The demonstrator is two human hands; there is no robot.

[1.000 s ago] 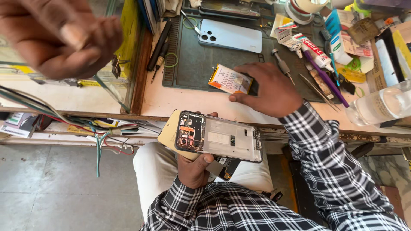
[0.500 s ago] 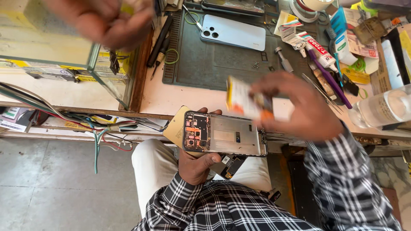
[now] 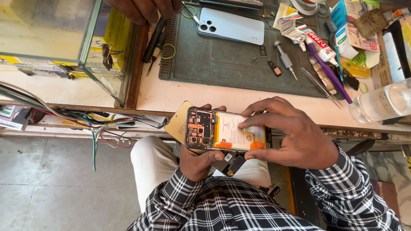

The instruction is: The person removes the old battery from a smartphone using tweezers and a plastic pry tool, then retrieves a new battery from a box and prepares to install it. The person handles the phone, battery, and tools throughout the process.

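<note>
The left hand (image 3: 198, 159) gripped an opened phone (image 3: 227, 129) steady while right hand (image 3: 295, 139) fingers pressed its battery (image 3: 237, 133) flat, mat (image 3: 222, 64) at twelve o'clock.

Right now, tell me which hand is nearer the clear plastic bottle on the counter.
Right. The right hand presses the opened phone just below-left of the clear plastic bottle; the left hand is farther left.

Opened phone (image 3: 227, 129), battery (image 3: 239, 133) inside
</note>
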